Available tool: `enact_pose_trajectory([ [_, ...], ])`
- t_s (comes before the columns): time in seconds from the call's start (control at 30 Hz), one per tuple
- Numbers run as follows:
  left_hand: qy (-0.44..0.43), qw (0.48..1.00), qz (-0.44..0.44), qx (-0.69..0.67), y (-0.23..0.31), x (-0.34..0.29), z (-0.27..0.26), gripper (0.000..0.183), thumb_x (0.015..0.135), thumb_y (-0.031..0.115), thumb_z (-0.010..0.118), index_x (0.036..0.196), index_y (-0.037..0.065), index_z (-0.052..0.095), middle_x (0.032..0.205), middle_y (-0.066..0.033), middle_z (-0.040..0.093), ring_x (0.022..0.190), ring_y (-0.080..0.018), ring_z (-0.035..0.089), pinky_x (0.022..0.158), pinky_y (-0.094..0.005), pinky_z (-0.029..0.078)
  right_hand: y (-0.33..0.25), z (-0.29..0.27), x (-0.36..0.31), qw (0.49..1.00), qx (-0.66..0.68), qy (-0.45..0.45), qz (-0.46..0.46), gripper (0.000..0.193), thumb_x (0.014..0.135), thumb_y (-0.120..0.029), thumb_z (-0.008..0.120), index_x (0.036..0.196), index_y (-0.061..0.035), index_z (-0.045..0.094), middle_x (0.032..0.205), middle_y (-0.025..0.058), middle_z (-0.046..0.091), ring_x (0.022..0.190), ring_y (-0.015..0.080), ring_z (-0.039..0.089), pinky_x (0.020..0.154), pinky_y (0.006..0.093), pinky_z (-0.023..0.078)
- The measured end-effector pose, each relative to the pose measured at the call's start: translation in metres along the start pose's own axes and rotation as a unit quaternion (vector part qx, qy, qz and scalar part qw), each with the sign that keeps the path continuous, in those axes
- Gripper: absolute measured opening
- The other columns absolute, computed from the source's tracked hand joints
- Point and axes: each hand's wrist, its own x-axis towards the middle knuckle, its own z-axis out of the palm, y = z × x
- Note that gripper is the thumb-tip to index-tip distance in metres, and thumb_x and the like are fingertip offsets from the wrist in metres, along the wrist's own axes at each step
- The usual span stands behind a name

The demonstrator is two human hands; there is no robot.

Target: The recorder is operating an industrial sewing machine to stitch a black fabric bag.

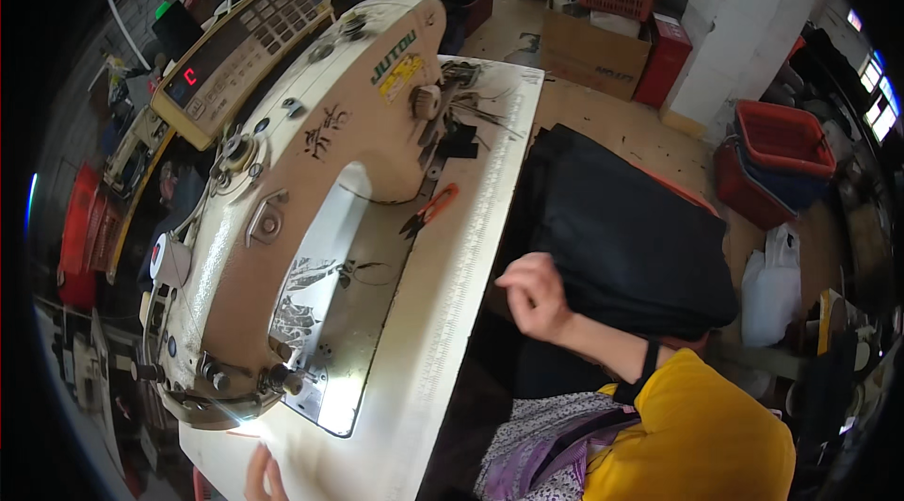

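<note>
My right hand (537, 298) hangs in the air beside the right edge of the white sewing table (461, 247). Its fingers are curled in, and nothing shows in them. Just behind it lies a stack of folded black cloth (621, 228). My left hand (264, 475) shows only in part at the lower edge, with fingers stretched out near the tabletop and close to the lit needle end of the machine. The sewing machine (235, 284), cream and brown, fills the left and middle. Orange-handled thread snips (431, 209) rest on the table beside the machine bed.
A control panel (245, 54) with red digits stands behind the machine. A white thread spool (170, 261) sits at its left side. Red plastic baskets (777, 148), a white plastic bag (772, 284) and a cardboard box (593, 49) stand on the floor beyond the cloth, near a white pillar (739, 40).
</note>
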Motion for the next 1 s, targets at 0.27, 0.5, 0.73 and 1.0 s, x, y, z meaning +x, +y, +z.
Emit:
enact_pose_trajectory([
  [0.27, -0.054, 0.995, -0.088, -0.007, 0.112, -0.071, 0.018, 0.032, 0.099, 0.018, 0.065, 0.125, -0.001, 0.067, 0.121, -0.0169, 0.071, 0.112, -0.0266, 0.067, 0.100, -0.0361, 0.049, 0.076, -0.155, -0.061, 0.833, -0.322, -0.357, 0.275, 0.024, 0.084, -0.023, 0.077, 0.090, -0.0026, 0.066, 0.102, 0.0136, 0.062, 0.100, 0.0318, 0.059, 0.087, 0.0426, 0.045],
  [0.5, -0.235, 0.936, 0.024, -0.262, 0.206, -0.049, 0.106, 0.030, 0.095, 0.003, 0.060, 0.122, -0.003, 0.069, 0.122, -0.0148, 0.070, 0.115, -0.0242, 0.065, 0.104, -0.0335, 0.046, 0.019, -0.190, 0.027, 0.920, 0.027, -0.067, 0.385, 0.041, 0.097, -0.017, 0.068, 0.070, 0.0025, 0.044, 0.061, 0.0007, 0.034, 0.062, 0.0052, 0.032, 0.054, 0.0284, 0.030],
  [0.73, -0.250, 0.855, -0.018, -0.454, 0.303, -0.079, 0.306, 0.085, 0.086, 0.030, 0.080, 0.149, -0.006, 0.035, 0.138, -0.0315, 0.054, 0.122, -0.0402, 0.060, 0.099, -0.0420, 0.048, -0.067, -0.170, 0.045, 0.974, 0.094, -0.074, 0.195, 0.018, 0.086, -0.006, 0.075, 0.081, 0.0059, 0.062, 0.067, 0.0114, 0.058, 0.057, 0.0221, 0.058, 0.055, 0.0300, 0.043],
  [1.0, -0.125, 0.927, 0.078, -0.345, 0.256, -0.058, 0.239, 0.038, 0.071, -0.011, 0.050, 0.107, -0.007, 0.061, 0.091, -0.0275, 0.066, 0.088, -0.0446, 0.068, 0.079, -0.0392, 0.054, -0.058, -0.221, 0.091, 0.997, -0.037, 0.051, -0.050, 0.038, 0.091, -0.030, 0.074, 0.088, 0.0070, 0.064, 0.073, 0.0157, 0.064, 0.063, 0.0281, 0.064, 0.060, 0.0319, 0.049],
])
